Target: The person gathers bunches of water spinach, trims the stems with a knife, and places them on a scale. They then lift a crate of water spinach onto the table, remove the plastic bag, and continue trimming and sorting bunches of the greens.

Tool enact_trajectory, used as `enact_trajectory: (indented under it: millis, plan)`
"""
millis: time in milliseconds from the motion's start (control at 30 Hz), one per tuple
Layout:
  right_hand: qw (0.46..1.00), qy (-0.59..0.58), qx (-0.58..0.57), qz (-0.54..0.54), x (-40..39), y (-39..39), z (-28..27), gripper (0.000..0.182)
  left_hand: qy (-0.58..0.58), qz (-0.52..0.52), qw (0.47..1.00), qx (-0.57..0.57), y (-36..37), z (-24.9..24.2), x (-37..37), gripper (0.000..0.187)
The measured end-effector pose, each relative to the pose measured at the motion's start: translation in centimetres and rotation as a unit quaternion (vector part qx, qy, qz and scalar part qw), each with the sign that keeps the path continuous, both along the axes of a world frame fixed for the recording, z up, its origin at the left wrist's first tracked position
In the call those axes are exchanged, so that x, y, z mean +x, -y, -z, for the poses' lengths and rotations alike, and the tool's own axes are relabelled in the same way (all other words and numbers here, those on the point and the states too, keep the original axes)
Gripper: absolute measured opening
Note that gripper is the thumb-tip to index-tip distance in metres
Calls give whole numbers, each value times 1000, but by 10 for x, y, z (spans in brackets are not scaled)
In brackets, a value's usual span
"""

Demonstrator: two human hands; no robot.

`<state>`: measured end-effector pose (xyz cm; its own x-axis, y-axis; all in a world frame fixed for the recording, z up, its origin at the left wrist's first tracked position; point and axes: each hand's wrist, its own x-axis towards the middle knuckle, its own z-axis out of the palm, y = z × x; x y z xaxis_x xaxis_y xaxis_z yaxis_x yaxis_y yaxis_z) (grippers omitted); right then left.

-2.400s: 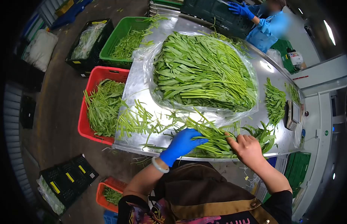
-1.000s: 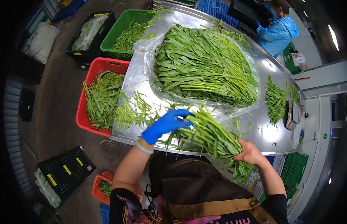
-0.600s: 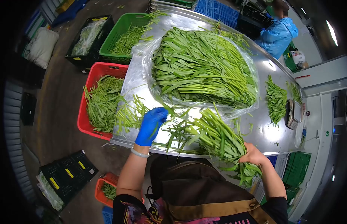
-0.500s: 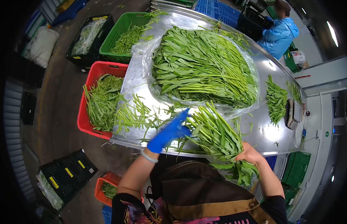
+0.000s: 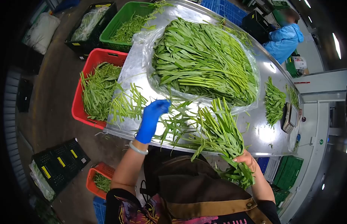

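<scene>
My right hand (image 5: pixel 247 161), bare, is closed around the leafy lower end of a bunch of water spinach (image 5: pixel 220 130). The stems of that bunch point away from me over the table's near edge. My left hand (image 5: pixel 153 117), in a blue glove, is over the metal table (image 5: pixel 259 130) to the left of the bunch. Its fingers are curled together, and whatever may be in them is too small to make out. Loose stems and leaves (image 5: pixel 175 125) lie between the two hands. Beyond them a big heap of water spinach (image 5: pixel 203 59) rests on a clear plastic bag (image 5: pixel 153 80).
Trimmings fill a red crate (image 5: pixel 78 110) at the table's left, with a green crate (image 5: pixel 106 35) behind it. On the right are a smaller bunch (image 5: pixel 274 100) and a weighing scale (image 5: pixel 290 117). A person in blue (image 5: pixel 283 41) holds a dark crate at the far side.
My left hand has moved left, away from the stems of the bunch, and its fingers have curled in. My right hand still holds the bunch. The view has shifted slightly.
</scene>
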<state>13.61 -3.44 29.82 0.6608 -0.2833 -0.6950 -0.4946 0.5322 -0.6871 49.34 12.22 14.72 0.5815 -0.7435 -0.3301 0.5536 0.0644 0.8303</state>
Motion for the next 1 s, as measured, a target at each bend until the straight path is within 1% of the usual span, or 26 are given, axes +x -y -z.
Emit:
enact_trajectory:
  millis: [33,67,100,133,200,300,400,433,467,500,533,567,633,667,700,733,800,833,867,900,933,967,1000]
  plan:
    - [1000,-8,1,-1,-2,1,2,68,-17,64,998,-6,2,-3,-12,23]
    - [1000,-17,2,-1,-6,2,5,69,-25,99,992,-72,3,-2,-31,21]
    - [1000,-25,3,-2,-8,2,7,69,14,126,992,-24,6,-18,-47,24]
    - [1000,-13,0,14,-3,-1,3,68,91,95,990,-42,11,-24,-68,33]
    - [999,13,-9,47,14,-9,-5,66,224,114,966,55,10,-52,-82,42]
    - [995,-82,-53,4,12,-8,-4,60,237,72,968,51,13,-85,-87,43]
    - [988,-128,-55,-67,20,-8,-6,53,341,173,923,54,22,-109,-86,53]
    - [993,-100,-53,-28,20,-15,-1,50,395,170,903,11,25,-107,-91,47]
    - [993,-100,-60,-36,22,-17,-1,50,461,135,877,-18,29,-86,-93,41]
    - [992,-100,-66,-44,24,-19,-1,51,523,100,845,-47,35,-53,-96,35]
    - [991,-100,-73,-52,25,-20,-2,51,580,64,808,-77,39,-47,-91,29]
    - [991,-108,-55,-59,21,-18,-2,53,450,36,891,-57,36,-41,-81,22]
    - [989,-113,-54,-73,15,-17,-5,54,352,-66,931,65,39,-18,-36,16]
    - [988,-117,-54,-81,12,-17,-6,54,353,-114,924,92,37,-10,-9,13]
    - [991,-109,-35,-73,8,-17,-4,55,288,-129,940,133,31,-7,10,12]
    - [990,-102,-49,-84,8,-18,-4,56,263,-123,948,134,27,-8,19,14]
    - [988,-87,-76,-104,8,-19,-3,56,254,-5,967,7,25,-5,12,28]
    - [990,-92,-58,-88,10,-22,-2,57,142,95,985,-19,26,-27,-5,50]
    - [992,-98,-39,-72,14,-24,-2,58,144,156,977,-2,24,-57,-26,67]
    - [993,-103,-21,-58,16,-25,-1,59,230,200,947,-102,28,-53,-42,77]
    - [992,-101,-16,-68,16,-24,-1,60,254,272,926,-58,27,-68,-45,68]
    - [992,-99,-11,-79,13,-21,-1,62,179,268,946,-26,27,-49,-41,57]
    - [991,-98,-7,-92,9,-17,-2,64,101,261,960,5,30,-19,-34,46]
